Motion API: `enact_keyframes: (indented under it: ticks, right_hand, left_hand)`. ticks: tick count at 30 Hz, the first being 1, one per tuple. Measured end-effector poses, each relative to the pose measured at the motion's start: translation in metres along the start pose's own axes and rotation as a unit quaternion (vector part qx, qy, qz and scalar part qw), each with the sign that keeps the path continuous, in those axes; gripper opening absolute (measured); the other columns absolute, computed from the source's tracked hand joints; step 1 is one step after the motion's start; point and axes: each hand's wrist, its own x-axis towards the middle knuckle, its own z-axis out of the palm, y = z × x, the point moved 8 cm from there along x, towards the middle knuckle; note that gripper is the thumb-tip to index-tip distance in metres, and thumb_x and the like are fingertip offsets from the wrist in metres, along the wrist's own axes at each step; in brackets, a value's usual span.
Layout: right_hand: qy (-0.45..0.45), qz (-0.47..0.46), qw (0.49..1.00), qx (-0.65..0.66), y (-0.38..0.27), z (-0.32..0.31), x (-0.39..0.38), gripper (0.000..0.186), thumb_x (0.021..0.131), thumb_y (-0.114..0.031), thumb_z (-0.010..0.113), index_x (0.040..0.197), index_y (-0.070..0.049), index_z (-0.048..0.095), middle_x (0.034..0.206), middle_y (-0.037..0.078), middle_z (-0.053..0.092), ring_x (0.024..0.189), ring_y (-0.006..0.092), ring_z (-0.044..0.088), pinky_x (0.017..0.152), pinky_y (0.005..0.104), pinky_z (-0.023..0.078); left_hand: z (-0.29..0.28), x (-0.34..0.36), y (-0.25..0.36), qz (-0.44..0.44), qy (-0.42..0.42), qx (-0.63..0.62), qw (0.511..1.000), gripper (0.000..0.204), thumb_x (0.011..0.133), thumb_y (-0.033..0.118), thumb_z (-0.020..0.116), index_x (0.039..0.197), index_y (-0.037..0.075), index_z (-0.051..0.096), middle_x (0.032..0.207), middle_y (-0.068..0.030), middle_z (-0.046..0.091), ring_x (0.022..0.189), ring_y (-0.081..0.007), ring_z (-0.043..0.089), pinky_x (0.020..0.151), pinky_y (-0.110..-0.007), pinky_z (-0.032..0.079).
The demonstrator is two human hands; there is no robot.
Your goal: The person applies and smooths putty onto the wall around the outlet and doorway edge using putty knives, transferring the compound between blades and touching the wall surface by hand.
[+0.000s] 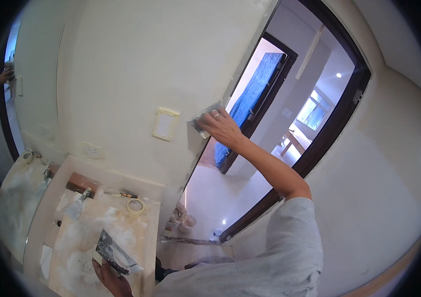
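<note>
My right hand [221, 128] reaches up to the wall beside the doorway, fingers closed on a grey flat putty knife [198, 121]. Its blade lies against or very close to the wall [131, 64] at the door's edge. Low on the left, my left hand [111, 281] grips a second wide putty blade [113, 252], dark with a patch of whitish putty on its face. That blade is held above the smeared counter. Between the counter and my right hand, a switch plate [166, 123] edged with yellow tape is set in the wall.
On the counter [82, 247] lie a scraper [77, 205], a roll of tape [135, 205] and a screwdriver [130, 194]. A mirror [32, 99] stands at left. Through the dark-framed doorway [336, 129] show a blue-covered door [255, 94] and a bucket [187, 223] on the floor.
</note>
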Motion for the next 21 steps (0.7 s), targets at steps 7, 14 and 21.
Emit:
enact_keyframes:
  ticks: [7,14,21]
  right_hand:
    - [0.107,0.167,0.977,-0.075,0.151,-0.121,0.038,0.035,0.089,-0.014,0.058,0.122,-0.024,0.068,0.108,0.003,0.064,0.104,0.0242,0.064,0.086,0.043,0.05]
    - [0.218,0.214,0.942,-0.141,0.29,-0.177,0.108,0.041,0.09,-0.006,0.055,0.125,-0.023,0.07,0.113,0.008,0.067,0.107,0.03,0.064,0.088,0.0442,0.051]
    - [0.216,0.179,0.942,-0.187,0.285,-0.12,0.106,0.053,0.087,-0.011,0.06,0.134,-0.034,0.065,0.12,0.004,0.064,0.113,0.0293,0.062,0.09,0.0445,0.049]
  left_hand:
    - [0.005,-0.02,0.02,-0.057,0.144,0.089,0.984,0.048,0.094,0.011,0.056,0.14,0.0,0.059,0.141,-0.0366,0.052,0.123,-0.0496,0.055,0.105,-0.049,0.045]
    - [0.005,-0.006,0.011,0.169,-0.02,0.498,0.85,0.045,0.095,0.008,0.055,0.139,0.002,0.059,0.143,-0.0402,0.049,0.131,-0.0535,0.05,0.11,-0.053,0.042]
    - [0.041,0.006,-0.007,0.126,0.004,0.349,0.929,0.048,0.091,0.006,0.055,0.138,0.001,0.059,0.144,-0.0409,0.047,0.134,-0.0566,0.046,0.114,-0.055,0.038]
